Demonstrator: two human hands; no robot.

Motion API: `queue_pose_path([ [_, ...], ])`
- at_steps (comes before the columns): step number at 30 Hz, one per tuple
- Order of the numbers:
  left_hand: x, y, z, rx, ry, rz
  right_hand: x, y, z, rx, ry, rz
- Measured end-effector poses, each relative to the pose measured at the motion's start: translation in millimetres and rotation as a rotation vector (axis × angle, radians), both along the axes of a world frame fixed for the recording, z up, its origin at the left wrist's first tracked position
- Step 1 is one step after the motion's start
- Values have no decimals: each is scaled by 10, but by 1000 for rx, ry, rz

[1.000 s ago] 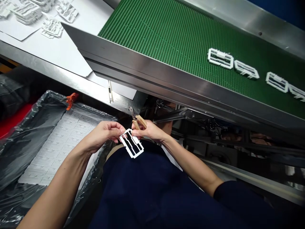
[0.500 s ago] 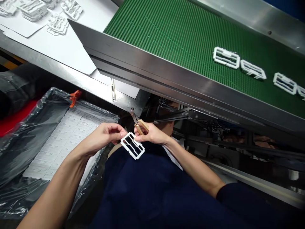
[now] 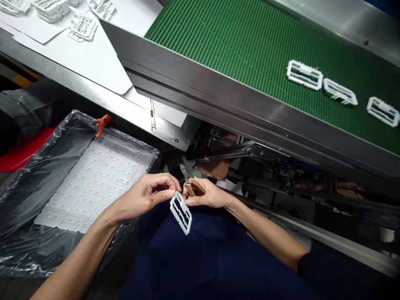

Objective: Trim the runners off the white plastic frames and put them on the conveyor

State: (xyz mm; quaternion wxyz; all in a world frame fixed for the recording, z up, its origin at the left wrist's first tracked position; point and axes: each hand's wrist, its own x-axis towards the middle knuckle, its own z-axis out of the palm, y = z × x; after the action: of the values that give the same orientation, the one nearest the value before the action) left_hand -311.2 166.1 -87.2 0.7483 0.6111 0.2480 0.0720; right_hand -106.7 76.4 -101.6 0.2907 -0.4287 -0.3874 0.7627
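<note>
White plastic is tipping edge-on in the head view: half a second ago the open-barred frame (image 3: 179, 219) was facing the camera more squarely, and now it is slanting steeply, its lower end pointing to about five o'clock, in front of the dark blue apron (image 3: 203, 254). Both hands are sitting a little lower in view, so the part is being turned rather than cut at this instant, as I am judging it, since the tips of the nippers (image 3: 189, 188) are pointing towards eleven o'clock, away from it. From the frame, the left hand (image 3: 156, 192) is lying at ten o'clock, its thumb and fingertips closing in a narrow pinch on the upper corner. At two o'clock the right hand (image 3: 208, 196) is curling around the nippers' tan handles, which are standing spread, while its thumb is reaching to the frame's near edge and seemingly touching it. Further out, a plastic-lined tub (image 3: 131, 137) is standing between nine and ten o'clock, with rows of flat white parts (image 3: 93, 183) lying inside. Similar frames (image 3: 306, 69) are resting on the green conveyor belt (image 3: 225, 50) towards two o'clock, and stacked white frames (image 3: 51, 10) are lying on paper between ten and eleven.
</note>
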Motion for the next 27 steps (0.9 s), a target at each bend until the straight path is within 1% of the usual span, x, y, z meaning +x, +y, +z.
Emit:
queue_pose_path([
  [2, 2, -14, 25, -3, 26, 7, 37, -8, 78, 34, -84, 8],
  [3, 1, -20, 37, -2, 44, 9, 67, -6, 129, 58, -165, 17],
  [5, -2, -27, 59, -7, 72, 7, 154, 10, 263, 110, -368, 43],
  [7, 0, -25, 84, -20, 84, -12, 264, 41, 442, 198, -592, 105],
  [11, 30, 1, 141, -58, 83, -67, 428, 117, 841, 434, -987, 380],
  [13, 48, 9, 168, -72, 90, -90, 445, 152, 998, 484, -1116, 511],
  [15, 63, 8, 192, -73, 99, -108, 431, 185, 1103, 501, -1184, 600],
  [17, 76, -3, 212, -66, 100, -115, 404, 217, 1164, 514, -1212, 664],
  [22, 110, -24, 246, -45, 99, -133, 347, 303, 1244, 548, -1228, 784],
  [27, 162, -17, 288, -32, 112, -157, 342, 371, 1328, 594, -1244, 868],
])
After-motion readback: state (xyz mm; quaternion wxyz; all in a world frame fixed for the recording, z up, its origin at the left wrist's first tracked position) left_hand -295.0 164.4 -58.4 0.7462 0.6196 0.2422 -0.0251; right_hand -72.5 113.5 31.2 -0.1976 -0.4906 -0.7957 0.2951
